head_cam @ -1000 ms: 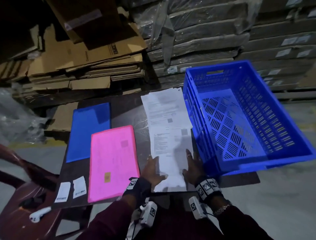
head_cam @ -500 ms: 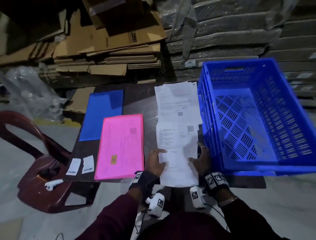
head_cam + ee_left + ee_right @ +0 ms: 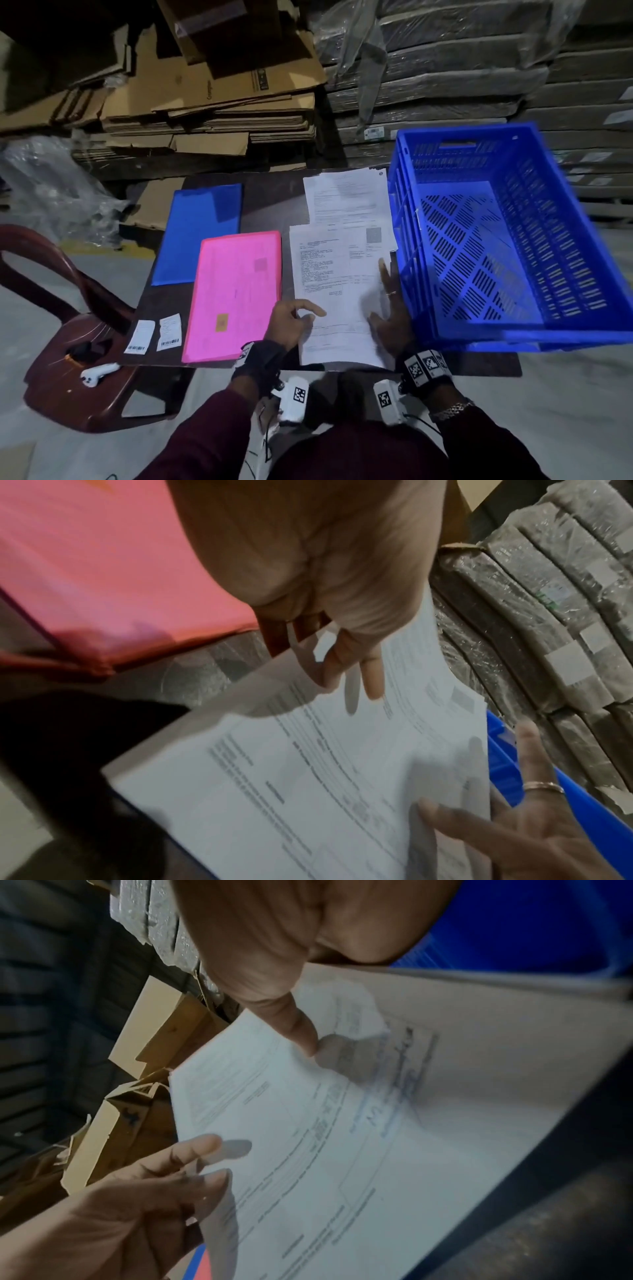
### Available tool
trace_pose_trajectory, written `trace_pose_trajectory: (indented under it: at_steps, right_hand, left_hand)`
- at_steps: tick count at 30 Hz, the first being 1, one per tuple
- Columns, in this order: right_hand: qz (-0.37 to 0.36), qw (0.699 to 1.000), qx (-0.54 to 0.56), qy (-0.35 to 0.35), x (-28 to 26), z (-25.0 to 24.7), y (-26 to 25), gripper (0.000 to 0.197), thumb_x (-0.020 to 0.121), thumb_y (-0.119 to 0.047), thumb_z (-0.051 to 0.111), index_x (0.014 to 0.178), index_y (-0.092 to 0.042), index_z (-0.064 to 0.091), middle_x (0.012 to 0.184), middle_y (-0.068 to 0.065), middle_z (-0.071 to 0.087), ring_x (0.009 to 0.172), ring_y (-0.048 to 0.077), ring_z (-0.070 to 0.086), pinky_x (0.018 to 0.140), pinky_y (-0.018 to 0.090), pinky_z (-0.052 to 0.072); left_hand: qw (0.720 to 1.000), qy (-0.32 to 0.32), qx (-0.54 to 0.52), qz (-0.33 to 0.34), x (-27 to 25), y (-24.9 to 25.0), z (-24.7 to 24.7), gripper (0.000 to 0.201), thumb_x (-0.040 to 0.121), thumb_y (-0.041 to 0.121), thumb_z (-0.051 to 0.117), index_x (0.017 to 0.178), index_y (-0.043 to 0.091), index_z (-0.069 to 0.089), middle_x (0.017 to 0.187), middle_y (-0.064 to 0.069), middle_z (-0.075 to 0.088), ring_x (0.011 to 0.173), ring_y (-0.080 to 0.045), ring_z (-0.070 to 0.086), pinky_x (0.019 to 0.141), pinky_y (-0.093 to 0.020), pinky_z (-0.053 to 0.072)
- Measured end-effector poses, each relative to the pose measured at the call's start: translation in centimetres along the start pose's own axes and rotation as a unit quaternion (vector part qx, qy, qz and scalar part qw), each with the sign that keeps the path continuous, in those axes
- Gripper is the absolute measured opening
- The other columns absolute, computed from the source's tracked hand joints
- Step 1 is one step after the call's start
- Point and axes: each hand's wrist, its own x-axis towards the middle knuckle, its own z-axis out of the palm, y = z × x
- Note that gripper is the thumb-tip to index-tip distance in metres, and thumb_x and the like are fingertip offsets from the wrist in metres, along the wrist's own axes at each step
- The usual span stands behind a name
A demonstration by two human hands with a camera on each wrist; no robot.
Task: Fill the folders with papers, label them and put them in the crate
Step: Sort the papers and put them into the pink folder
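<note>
A near stack of printed papers (image 3: 337, 284) lies on the dark table (image 3: 270, 202), overlapping a second stack of papers (image 3: 346, 198) farther back. My left hand (image 3: 306, 313) pinches the near stack's left edge, thumb on top, and that edge curls up in the wrist views (image 3: 308, 777). Along the stack's right edge lies my right hand (image 3: 388, 305), fingers straight and thumb (image 3: 301, 1034) pressing the sheet. A pink folder (image 3: 236, 294) lies shut left of the papers, a blue folder (image 3: 202, 233) behind it. Two barcode labels (image 3: 156, 334) sit at the near left corner. The blue crate (image 3: 582, 240) stands empty on the right.
A dark red plastic chair (image 3: 68, 370) stands left of the table with a white object (image 3: 99, 371) on its seat. Flattened cardboard (image 3: 212, 102) and plastic-wrapped stacks (image 3: 445, 75) rise behind the table. The crate's wall (image 3: 404, 240) is close beside my right hand.
Both hands lay flat on the papers' near end. The left hand has since taken the left edge in a pinch, and the right hand's fingers have stretched farther up the right edge.
</note>
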Motion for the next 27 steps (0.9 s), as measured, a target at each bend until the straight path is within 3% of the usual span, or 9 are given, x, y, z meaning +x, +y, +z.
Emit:
trace_pose_trajectory:
  at_steps: [3,5,7,9,12,15,20,24,27]
  right_hand:
    - [0.029,0.997,0.062,-0.031,0.1,0.3,-0.2,0.077,0.081,0.022,0.048,0.134,-0.034,0.059,0.120,-0.023,0.066,0.082,0.006,0.066,0.069,0.017,0.052]
    - [0.033,0.994,0.099,-0.009,0.4,0.6,-0.1,0.061,0.084,0.019,0.053,0.113,-0.032,0.074,0.074,-0.002,0.073,0.050,0.016,0.056,0.053,0.020,0.044]
    - [0.052,0.987,0.151,0.007,1.2,0.7,-0.2,0.054,0.085,0.020,0.055,0.106,-0.024,0.077,0.054,-0.008,0.058,0.043,0.006,0.045,0.048,0.016,0.037]
    - [0.076,0.975,0.208,0.011,1.8,0.7,-0.6,0.048,0.086,0.018,0.057,0.104,-0.022,0.078,0.059,-0.004,0.059,0.049,0.005,0.048,0.051,0.018,0.040]
    - [0.066,0.988,0.139,0.028,1.9,0.9,-0.3,0.035,0.085,0.001,0.068,0.104,-0.026,0.078,0.096,-0.003,0.076,0.088,0.022,0.069,0.084,0.044,0.054]
    - [0.067,0.995,0.070,0.025,1.1,1.1,0.5,0.032,0.079,-0.014,0.071,0.098,-0.039,0.077,0.104,-0.013,0.075,0.106,0.028,0.065,0.097,0.060,0.047]
    - [0.073,0.995,0.066,0.020,1.1,0.8,0.4,0.051,0.078,0.013,0.068,0.100,-0.032,0.076,0.092,-0.020,0.074,0.083,-0.006,0.064,0.077,0.024,0.054]
    - [0.062,0.990,0.116,0.045,1.8,1.3,-0.6,0.044,0.080,0.017,0.063,0.105,-0.017,0.075,0.110,-0.002,0.074,0.109,0.018,0.067,0.092,0.030,0.054]
    - [0.083,0.987,0.132,0.046,2.6,1.6,-0.2,0.039,0.082,0.010,0.062,0.105,-0.018,0.077,0.107,0.008,0.073,0.098,0.030,0.068,0.085,0.042,0.054]
  left_hand:
    - [0.999,0.006,0.013,0.031,0.2,0.8,-1.1,0.023,0.087,0.005,0.064,0.090,0.023,0.077,0.090,-0.020,0.073,0.072,-0.019,0.054,0.071,-0.034,0.044]
    - [0.998,0.029,0.020,0.057,0.4,2.1,-1.4,0.032,0.085,-0.005,0.061,0.086,0.023,0.078,0.095,0.000,0.076,0.085,-0.020,0.067,0.084,-0.033,0.051]
    - [0.994,0.046,0.013,0.095,0.6,3.6,-1.4,0.042,0.080,-0.017,0.052,0.082,0.015,0.079,0.091,0.002,0.077,0.091,-0.016,0.070,0.085,-0.031,0.053]
    - [0.989,0.067,0.007,0.134,0.8,4.6,-1.3,0.048,0.077,-0.024,0.043,0.081,0.008,0.079,0.087,0.000,0.077,0.086,-0.012,0.071,0.080,-0.022,0.052]
    - [0.984,0.101,-0.015,0.146,1.0,5.4,-0.8,0.043,0.078,-0.025,0.041,0.083,-0.002,0.077,0.083,-0.003,0.076,0.077,0.001,0.068,0.074,-0.011,0.048]
    - [0.986,0.112,-0.047,0.112,1.3,4.3,-0.1,0.046,0.076,-0.025,0.042,0.088,0.001,0.078,0.093,-0.006,0.076,0.093,-0.009,0.071,0.086,-0.021,0.052]
    - [0.991,0.085,-0.077,0.061,1.2,2.5,0.7,0.046,0.082,-0.022,0.052,0.107,0.010,0.075,0.113,0.004,0.073,0.114,-0.008,0.064,0.098,-0.023,0.049]
    - [0.986,0.102,-0.106,0.079,1.4,3.4,0.5,0.044,0.082,-0.024,0.054,0.105,0.007,0.075,0.110,0.001,0.073,0.114,-0.011,0.064,0.093,-0.019,0.050]
    - [0.978,0.150,-0.101,0.103,1.3,4.1,0.4,0.037,0.081,-0.023,0.055,0.099,0.003,0.075,0.104,-0.003,0.075,0.105,-0.007,0.067,0.090,-0.015,0.049]
